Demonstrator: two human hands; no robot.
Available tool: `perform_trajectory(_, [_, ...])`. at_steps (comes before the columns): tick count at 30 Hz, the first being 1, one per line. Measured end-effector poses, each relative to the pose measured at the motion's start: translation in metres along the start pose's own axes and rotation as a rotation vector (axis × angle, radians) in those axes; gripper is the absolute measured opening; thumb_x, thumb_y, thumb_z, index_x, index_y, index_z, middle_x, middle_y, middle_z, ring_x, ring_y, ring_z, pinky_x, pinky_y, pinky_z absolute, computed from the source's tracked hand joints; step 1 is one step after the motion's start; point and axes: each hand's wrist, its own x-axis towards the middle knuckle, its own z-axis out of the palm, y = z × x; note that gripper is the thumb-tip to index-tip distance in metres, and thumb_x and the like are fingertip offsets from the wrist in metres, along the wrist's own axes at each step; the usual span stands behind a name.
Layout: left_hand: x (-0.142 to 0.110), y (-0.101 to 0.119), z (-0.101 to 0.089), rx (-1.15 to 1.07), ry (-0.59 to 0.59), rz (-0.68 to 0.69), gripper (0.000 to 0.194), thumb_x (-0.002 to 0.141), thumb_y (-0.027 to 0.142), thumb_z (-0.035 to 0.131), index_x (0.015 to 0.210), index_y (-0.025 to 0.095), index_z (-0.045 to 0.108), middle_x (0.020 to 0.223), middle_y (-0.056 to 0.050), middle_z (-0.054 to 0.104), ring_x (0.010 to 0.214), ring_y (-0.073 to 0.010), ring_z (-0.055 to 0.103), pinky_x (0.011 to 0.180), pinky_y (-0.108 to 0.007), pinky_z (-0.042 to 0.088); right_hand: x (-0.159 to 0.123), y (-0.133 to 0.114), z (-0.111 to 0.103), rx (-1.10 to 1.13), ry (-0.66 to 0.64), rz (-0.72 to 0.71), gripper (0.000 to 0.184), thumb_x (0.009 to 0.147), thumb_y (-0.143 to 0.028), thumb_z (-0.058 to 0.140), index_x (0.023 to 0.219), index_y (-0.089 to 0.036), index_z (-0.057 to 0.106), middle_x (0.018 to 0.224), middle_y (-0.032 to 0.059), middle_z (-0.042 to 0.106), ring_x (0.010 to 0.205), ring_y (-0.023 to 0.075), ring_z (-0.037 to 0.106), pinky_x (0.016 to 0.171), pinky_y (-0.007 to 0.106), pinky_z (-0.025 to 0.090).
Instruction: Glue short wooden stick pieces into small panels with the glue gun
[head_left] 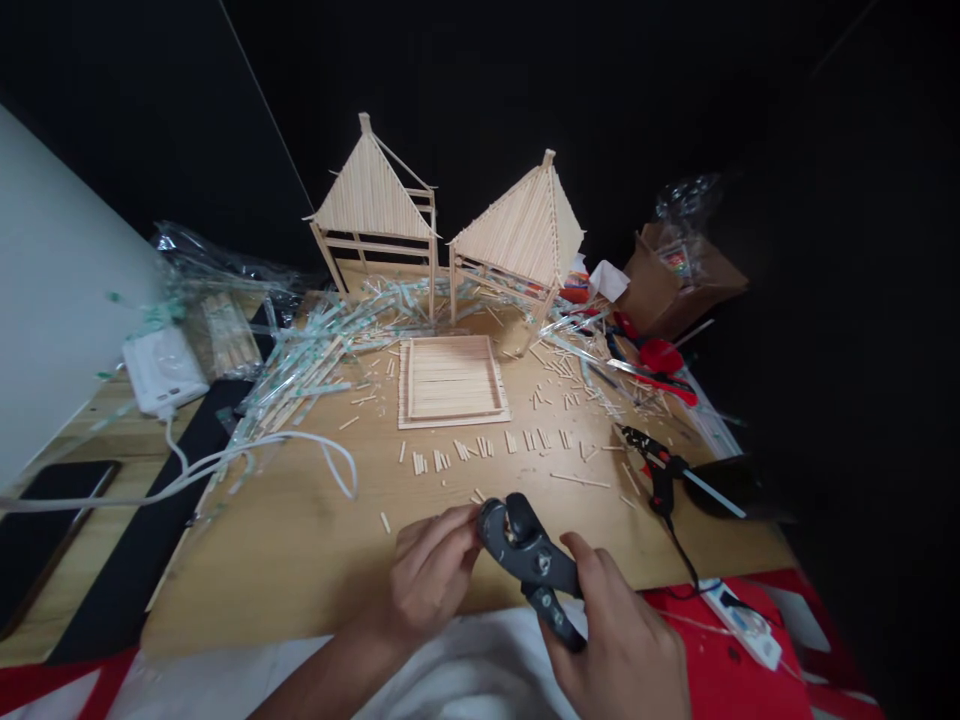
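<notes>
At the near edge of the worktop (300,560), the right hand's (622,640) grip is closed around a black hand cutter (536,560). The left hand (435,570) pinches its fingers beside the cutter's head; what they hold, I can't tell. Beyond lies a wooden-stick tray (454,380).

My right hand (626,635) grips a dark, scuffed cutter (541,565), raised on my side of the wooden tray (454,382), tilted with its parted jaws up and leftward and its handles spread. My left hand (433,572) is at the jaws, whatever its fingertips hold hidden. The pale, low-rimmed tray lies flat on the desk (315,550); short stick pieces (485,447) lie in small clusters just on my side of it.
</notes>
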Motion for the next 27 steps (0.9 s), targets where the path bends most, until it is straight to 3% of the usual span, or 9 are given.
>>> perform_trajectory(3, [0.001, 0.0, 0.0, 0.139, 0.014, 0.277, 0.024, 0.081, 0.008, 0.052, 0.094, 0.021, 0.067, 0.091, -0.006, 0.074, 0.081, -0.0164, 0.07, 0.073, -0.021, 0.053, 0.001, 0.004, 0.0, 0.004, -0.029, -0.014, 0.047, 0.075, -0.023, 0.047, 0.121, -0.023, 0.04, 0.089, 0.0082, 0.066, 0.064, 0.0254, 0.067, 0.052, 0.033, 0.05])
perform_trajectory(4, [0.001, 0.0, 0.0, 0.169, 0.027, 0.313, 0.024, 0.082, 0.007, 0.051, 0.095, 0.02, 0.065, 0.09, -0.007, 0.074, 0.08, -0.016, 0.07, 0.073, -0.02, 0.052, 0.001, 0.005, 0.0, -0.002, -0.03, -0.023, 0.045, 0.075, -0.022, 0.047, 0.119, -0.023, 0.04, 0.088, 0.0077, 0.066, 0.063, 0.0247, 0.067, 0.053, 0.032, 0.049])
perform_trajectory(14, [-0.003, 0.0, 0.0, 0.158, 0.062, 0.283, 0.022, 0.082, 0.003, 0.046, 0.091, 0.017, 0.06, 0.087, -0.006, 0.071, 0.08, -0.012, 0.067, 0.071, -0.017, 0.049, 0.006, 0.018, 0.012, 0.013, -0.043, -0.113, 0.024, 0.074, -0.015, 0.045, 0.096, -0.023, 0.045, 0.066, -0.0003, 0.064, 0.051, 0.0196, 0.064, 0.045, 0.025, 0.036])
perform_trajectory(17, [-0.001, 0.001, 0.005, 0.018, 0.038, 0.072, 0.02, 0.08, 0.003, 0.048, 0.082, 0.018, 0.062, 0.081, -0.003, 0.07, 0.075, -0.0116, 0.067, 0.067, -0.016, 0.049, 0.009, 0.027, 0.013, 0.166, -0.126, -0.11, 0.016, 0.077, -0.014, 0.045, 0.09, -0.023, 0.047, 0.059, -0.0025, 0.06, 0.047, 0.0172, 0.061, 0.044, 0.023, 0.033])
perform_trajectory(20, [0.005, 0.001, 0.013, -0.313, -0.037, -0.352, 0.011, 0.079, 0.012, 0.057, 0.07, 0.017, 0.061, 0.068, -0.001, 0.067, 0.065, -0.0124, 0.066, 0.06, -0.018, 0.05, 0.019, 0.029, 0.008, 0.554, -0.348, -0.03, 0.008, 0.083, -0.018, 0.049, 0.088, -0.023, 0.047, 0.062, -0.0035, 0.059, 0.051, 0.0138, 0.057, 0.049, 0.021, 0.037])
perform_trajectory(22, [0.011, 0.0, 0.016, -0.584, -0.133, -0.596, 0.012, 0.077, 0.023, 0.065, 0.069, 0.015, 0.06, 0.063, -0.001, 0.066, 0.061, -0.0146, 0.066, 0.059, -0.022, 0.051, 0.029, 0.027, 0.005, 0.849, -0.388, 0.075, 0.006, 0.086, -0.023, 0.051, 0.085, -0.023, 0.045, 0.068, -0.0022, 0.06, 0.054, 0.0117, 0.053, 0.051, 0.021, 0.04])
perform_trajectory(25, [0.016, -0.003, 0.016, -0.883, -0.28, -0.784, 0.027, 0.071, 0.035, 0.073, 0.07, 0.013, 0.059, 0.062, -0.003, 0.068, 0.059, -0.0168, 0.068, 0.058, -0.024, 0.052, 0.051, 0.021, 0.002, 1.201, -0.326, 0.197, 0.019, 0.084, -0.027, 0.062, 0.083, -0.022, 0.044, 0.087, 0.0025, 0.065, 0.064, 0.0112, 0.055, 0.058, 0.022, 0.044])
perform_trajectory(27, [0.017, -0.004, 0.014, -0.992, -0.377, -0.829, 0.03, 0.07, 0.037, 0.075, 0.071, 0.012, 0.059, 0.063, -0.005, 0.069, 0.06, -0.0164, 0.068, 0.057, -0.022, 0.051, 0.067, 0.019, 0.001, 1.383, -0.356, 0.166, 0.028, 0.078, -0.025, 0.07, 0.082, -0.023, 0.042, 0.098, 0.0051, 0.067, 0.073, 0.0127, 0.058, 0.067, 0.025, 0.046])
